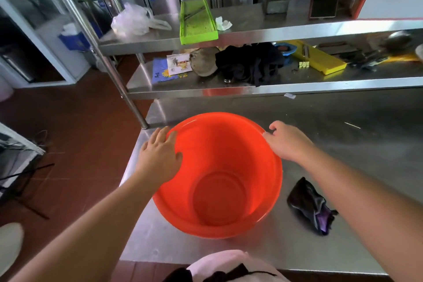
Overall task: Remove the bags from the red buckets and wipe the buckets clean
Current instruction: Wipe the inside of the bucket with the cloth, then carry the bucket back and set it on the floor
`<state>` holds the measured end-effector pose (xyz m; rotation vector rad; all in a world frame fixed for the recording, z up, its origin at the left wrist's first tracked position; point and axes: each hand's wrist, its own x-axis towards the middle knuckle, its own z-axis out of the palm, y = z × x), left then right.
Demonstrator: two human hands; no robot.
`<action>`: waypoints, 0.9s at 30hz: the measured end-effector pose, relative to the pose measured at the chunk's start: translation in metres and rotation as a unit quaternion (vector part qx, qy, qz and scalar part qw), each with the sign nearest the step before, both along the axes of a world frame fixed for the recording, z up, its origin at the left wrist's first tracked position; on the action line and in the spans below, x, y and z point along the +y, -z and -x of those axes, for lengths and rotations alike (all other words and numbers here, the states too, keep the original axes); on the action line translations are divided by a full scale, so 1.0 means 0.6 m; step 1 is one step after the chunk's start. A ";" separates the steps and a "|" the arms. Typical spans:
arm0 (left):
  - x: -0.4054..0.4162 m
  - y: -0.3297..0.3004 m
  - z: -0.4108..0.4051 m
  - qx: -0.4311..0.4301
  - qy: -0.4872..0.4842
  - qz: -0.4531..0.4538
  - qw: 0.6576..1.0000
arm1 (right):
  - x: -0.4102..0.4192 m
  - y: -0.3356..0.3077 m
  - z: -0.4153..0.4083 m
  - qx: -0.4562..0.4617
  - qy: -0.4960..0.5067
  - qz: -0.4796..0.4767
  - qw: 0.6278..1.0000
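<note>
The red bucket [217,176] stands on the steel table [343,144], near the person, and it has no bag in it now. So the bag step looks done for this bucket, and the wiping step comes next.

On the left, the left hand [160,155] lies flat on the bucket's left rim, with its fingers straight and spread a little. It holds nothing.

In the middle is the bucket, right between the two hands. Its inside looks bare and shiny.

On the right, the right hand [286,142] grips the far right rim with curled fingers.

Further right and nearer, a crumpled dark bag [311,206] lies on the table, just beside the bucket.

For the next move, I think one hand must keep the bucket from sliding while the other fetches a cloth. I cannot tell which cloth is meant for wiping.
</note>
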<state>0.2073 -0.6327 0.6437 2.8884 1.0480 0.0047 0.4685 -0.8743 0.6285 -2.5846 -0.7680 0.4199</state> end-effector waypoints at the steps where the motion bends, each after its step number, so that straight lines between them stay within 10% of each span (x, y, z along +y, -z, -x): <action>1: 0.008 -0.004 0.009 -0.005 -0.016 0.004 1.000 | 0.002 -0.001 0.002 -0.002 -0.003 0.009 1.000; 11: 0.030 -0.002 0.067 -0.015 -0.146 0.143 0.979 | -0.013 -0.016 0.021 0.051 0.008 0.013 0.999; 18: 0.011 0.005 0.104 -0.142 -0.260 0.320 0.900 | -0.013 -0.020 0.049 0.082 0.032 -0.021 0.996; 27: 0.037 0.011 0.255 -0.201 -0.310 0.338 0.866 | 0.035 -0.065 0.174 0.078 0.018 -0.049 0.996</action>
